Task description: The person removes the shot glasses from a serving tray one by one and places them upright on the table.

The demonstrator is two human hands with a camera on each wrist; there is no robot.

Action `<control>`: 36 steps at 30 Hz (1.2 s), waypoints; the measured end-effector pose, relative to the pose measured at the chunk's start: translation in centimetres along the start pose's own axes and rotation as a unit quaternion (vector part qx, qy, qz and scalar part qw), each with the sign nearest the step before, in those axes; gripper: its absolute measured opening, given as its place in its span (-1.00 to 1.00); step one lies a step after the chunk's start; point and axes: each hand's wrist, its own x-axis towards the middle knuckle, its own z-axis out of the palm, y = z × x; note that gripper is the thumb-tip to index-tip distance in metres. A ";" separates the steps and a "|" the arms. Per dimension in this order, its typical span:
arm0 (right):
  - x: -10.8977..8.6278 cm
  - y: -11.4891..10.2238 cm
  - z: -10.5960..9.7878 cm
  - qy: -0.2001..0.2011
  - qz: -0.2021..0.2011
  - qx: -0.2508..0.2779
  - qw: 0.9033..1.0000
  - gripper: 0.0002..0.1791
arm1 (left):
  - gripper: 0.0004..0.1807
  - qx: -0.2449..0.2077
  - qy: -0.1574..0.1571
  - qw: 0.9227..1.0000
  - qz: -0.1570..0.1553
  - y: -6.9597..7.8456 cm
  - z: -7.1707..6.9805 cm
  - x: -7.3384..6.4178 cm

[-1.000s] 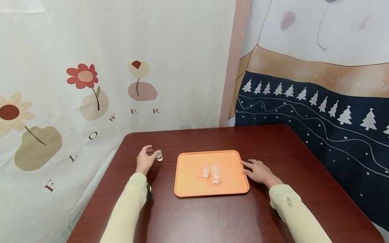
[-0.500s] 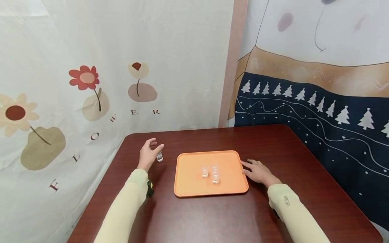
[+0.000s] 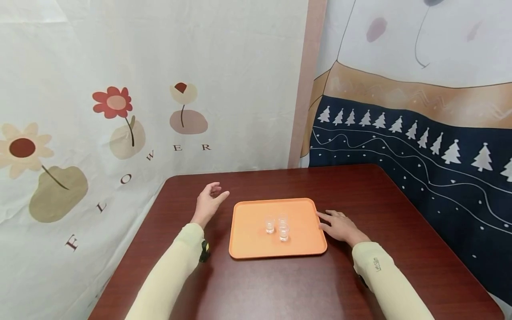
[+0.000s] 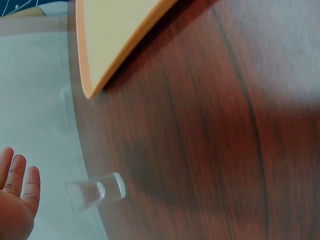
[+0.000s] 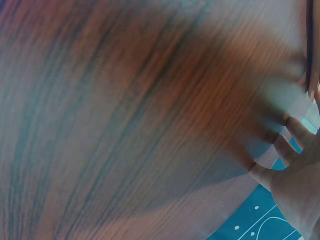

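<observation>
In the head view my left hand [image 3: 208, 205] hovers left of the orange tray [image 3: 304, 231], fingers spread and holding nothing. A small clear shot glass [image 4: 97, 191] stands on the table beside that hand in the left wrist view, apart from its visible fingers; the hand hides it in the head view. Three more clear shot glasses stand grouped near the tray's middle: a left one [image 3: 270, 226], a front one [image 3: 284, 234] and a rear one [image 3: 282, 218]. My right hand [image 3: 340, 226] rests on the table, its fingertips at the tray's right rim, fingers relaxed.
The dark red-brown wooden table [image 3: 280, 289] has rounded far corners. Behind it hangs a pale cloth [image 3: 248, 89] with printed flowers and letters. A navy cloth [image 3: 400, 164] with white trees hangs along the right.
My left hand has let go of the single shot glass, risen and shifted right, now covering the glass in the head view. The right hand and the tray have stayed in place.
</observation>
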 end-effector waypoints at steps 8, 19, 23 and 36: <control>0.0 0.0 0.0 0.002 -0.005 -0.001 1.000 -0.39 | -0.34 -0.013 -0.023 1.000 0.003 0.4 2.1 -0.7; 0.0 0.1 -0.1 0.002 -0.005 -0.003 1.000 -0.39 | -0.40 -0.031 -0.045 0.998 0.010 0.7 4.9 -1.8; 0.0 0.1 0.1 0.002 -0.006 -0.005 1.000 -0.39 | -0.40 -0.023 -0.055 0.998 0.002 0.8 5.7 -2.2; 0.2 0.4 0.2 0.005 -0.008 -0.003 1.000 -0.38 | -0.42 -0.024 -0.070 0.997 0.022 1.4 7.8 -2.8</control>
